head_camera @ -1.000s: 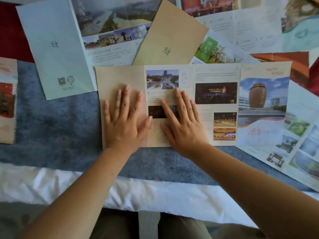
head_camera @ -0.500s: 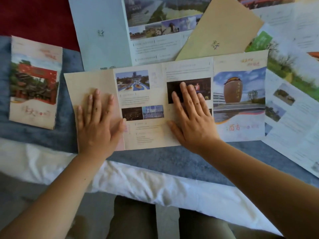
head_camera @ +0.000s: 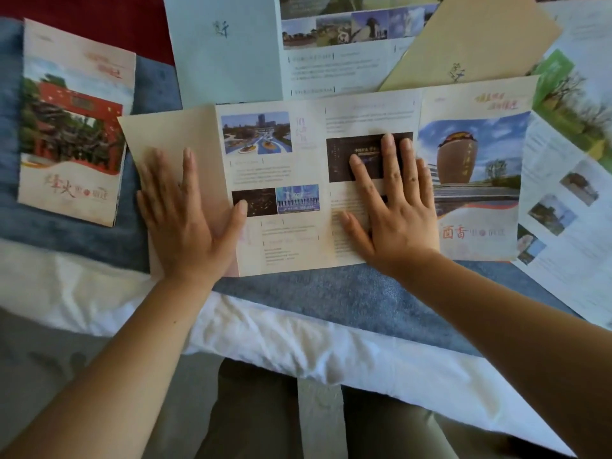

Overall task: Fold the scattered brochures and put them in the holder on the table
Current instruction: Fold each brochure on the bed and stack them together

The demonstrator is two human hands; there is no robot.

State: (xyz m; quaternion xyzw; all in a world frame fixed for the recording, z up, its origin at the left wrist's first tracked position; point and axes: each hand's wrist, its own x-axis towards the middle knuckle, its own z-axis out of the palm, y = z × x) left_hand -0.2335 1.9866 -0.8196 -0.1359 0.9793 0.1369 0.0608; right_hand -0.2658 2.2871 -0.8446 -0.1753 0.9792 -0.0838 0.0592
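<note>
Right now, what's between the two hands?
Head view: one uncovered panel of the brochure, photos and text, between left hand and right hand.

Blue cloth bare along near edge; folded brochure just left, loose brochures packed behind and right.

Open brochure: plain beige left panel, cream middle panels with grey text and blue and black photo tiles, right cover with blue sky, brown jar-shaped building, red characters. Folded brochure: red gate, green trees, cream base with red wave; pale blue brochure and tan sheet plain. Blue cloth underneath, white sheet at near edge, dark red surface top left.
</note>
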